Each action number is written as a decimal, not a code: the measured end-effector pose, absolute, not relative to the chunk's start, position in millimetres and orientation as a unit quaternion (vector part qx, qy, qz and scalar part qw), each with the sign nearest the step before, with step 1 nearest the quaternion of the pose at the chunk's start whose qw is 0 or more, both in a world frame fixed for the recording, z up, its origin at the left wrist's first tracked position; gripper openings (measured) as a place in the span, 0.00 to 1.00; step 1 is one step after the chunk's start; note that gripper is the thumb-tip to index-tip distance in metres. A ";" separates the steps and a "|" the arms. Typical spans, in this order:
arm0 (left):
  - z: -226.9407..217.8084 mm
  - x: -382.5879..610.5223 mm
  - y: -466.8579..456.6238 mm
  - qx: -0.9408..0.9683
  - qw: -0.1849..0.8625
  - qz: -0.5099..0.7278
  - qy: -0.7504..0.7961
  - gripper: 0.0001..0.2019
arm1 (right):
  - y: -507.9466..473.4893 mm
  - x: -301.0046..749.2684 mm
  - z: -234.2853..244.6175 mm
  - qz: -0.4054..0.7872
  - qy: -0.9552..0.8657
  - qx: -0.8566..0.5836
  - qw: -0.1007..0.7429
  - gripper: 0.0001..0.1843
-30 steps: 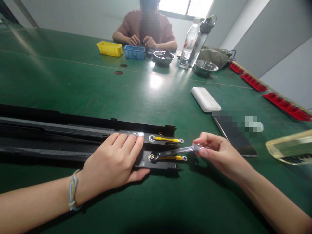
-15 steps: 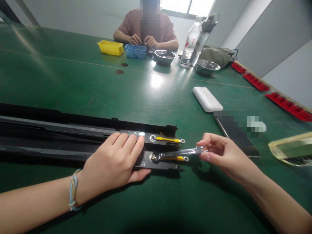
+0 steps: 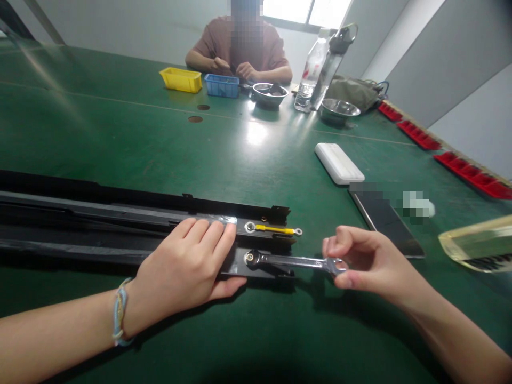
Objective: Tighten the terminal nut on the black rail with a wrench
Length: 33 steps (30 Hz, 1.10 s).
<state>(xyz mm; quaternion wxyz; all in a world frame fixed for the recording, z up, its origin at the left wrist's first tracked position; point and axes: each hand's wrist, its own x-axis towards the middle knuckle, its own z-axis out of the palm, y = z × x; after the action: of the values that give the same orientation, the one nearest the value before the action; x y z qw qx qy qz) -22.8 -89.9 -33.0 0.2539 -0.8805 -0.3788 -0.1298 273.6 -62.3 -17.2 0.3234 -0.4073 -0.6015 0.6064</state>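
Note:
My left hand [image 3: 192, 261] lies over the black metal rails [image 3: 100, 224], fingers across their top and thumb along the near side. Between the thumb and fingers of my right hand [image 3: 360, 261] is the open-jawed end of a silver combination wrench [image 3: 296, 261]. The wrench's ring end sits around a fastener [image 3: 250, 257] near the right end of the nearer rail. On the farther rail, a yellow wire with ring terminals [image 3: 276, 229] is bolted down at its left end, its other end sticking out past the rail. The wrench hides any wire beneath it.
A white power bank [image 3: 339, 163] and a dark phone [image 3: 384, 224] lie right of the rails. Across the green table [image 3: 132, 138], a person sits behind yellow [image 3: 181, 80] and blue [image 3: 222, 86] bins, a metal bowl [image 3: 270, 96] and bottles [image 3: 312, 74]. Red trays [image 3: 472, 173] line the right edge.
My right hand has swung the wrench's free end toward me, so the wrench now covers the nearer yellow wire. My left hand has stayed in place on the rails.

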 end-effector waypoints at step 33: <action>-33.4 -26.0 -91.2 -0.882 0.252 -0.127 -0.378 0.30 | -59.9 269.5 -20.9 0.638 -0.561 -0.408 0.334 0.18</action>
<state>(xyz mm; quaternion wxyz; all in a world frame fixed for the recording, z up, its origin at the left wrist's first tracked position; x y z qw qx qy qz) -26.0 -91.2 -33.4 0.2523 -0.8816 -0.3779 -0.1273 269.5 -59.9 -20.9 0.3337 -0.4078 -0.5612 0.6383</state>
